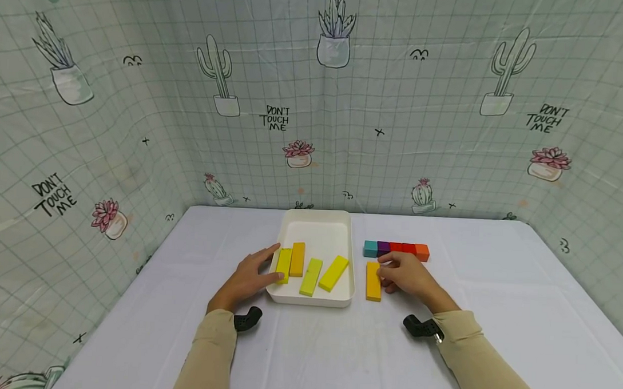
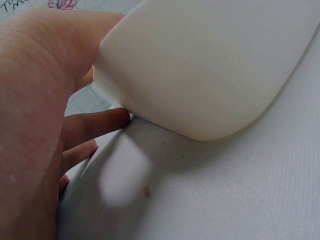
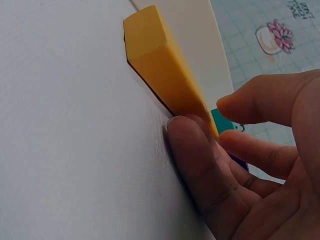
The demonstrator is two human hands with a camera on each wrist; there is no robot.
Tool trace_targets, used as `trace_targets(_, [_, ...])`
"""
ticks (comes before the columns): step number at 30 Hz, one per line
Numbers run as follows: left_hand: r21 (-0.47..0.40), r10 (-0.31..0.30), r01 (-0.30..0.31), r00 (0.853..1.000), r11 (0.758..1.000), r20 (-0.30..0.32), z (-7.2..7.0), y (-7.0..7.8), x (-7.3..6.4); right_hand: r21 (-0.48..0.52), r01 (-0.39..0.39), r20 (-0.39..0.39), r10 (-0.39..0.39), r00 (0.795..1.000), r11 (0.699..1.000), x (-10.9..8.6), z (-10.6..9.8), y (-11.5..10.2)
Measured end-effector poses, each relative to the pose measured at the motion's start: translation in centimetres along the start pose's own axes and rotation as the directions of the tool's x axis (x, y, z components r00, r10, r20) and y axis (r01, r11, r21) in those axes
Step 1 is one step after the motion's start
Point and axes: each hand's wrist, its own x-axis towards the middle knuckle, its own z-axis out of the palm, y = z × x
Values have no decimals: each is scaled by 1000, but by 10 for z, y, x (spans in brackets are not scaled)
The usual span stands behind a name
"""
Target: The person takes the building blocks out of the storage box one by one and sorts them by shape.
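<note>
My left hand (image 1: 247, 277) holds the left side of a white tray (image 1: 315, 301), the thumb over its rim and other fingers along the outside. Inside lie several oblong blocks: a yellow block (image 1: 284, 262) by the thumb, an amber block (image 1: 298, 259), a lime block (image 1: 311, 277) and a slanted yellow block (image 1: 333, 273). To the right of the tray, an amber block (image 1: 373, 281) lies on the table. My right hand (image 1: 408, 274) touches its right side with the fingertips, without closing around it; in the right wrist view its near end (image 3: 146, 32) shows.
Behind my right hand runs a row of coloured blocks: a teal block (image 1: 370, 249), a purple block (image 1: 383, 248), red ones and an orange block (image 1: 421, 253). White cloth (image 1: 316, 355) covers the table. A cactus-print curtain (image 1: 376, 105) hangs behind it.
</note>
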Motion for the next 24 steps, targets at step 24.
trace_targets(24, [3, 3, -3, 1000, 1000, -1, 0, 2, 2, 93, 120, 49, -125, 991, 988, 16, 11, -47])
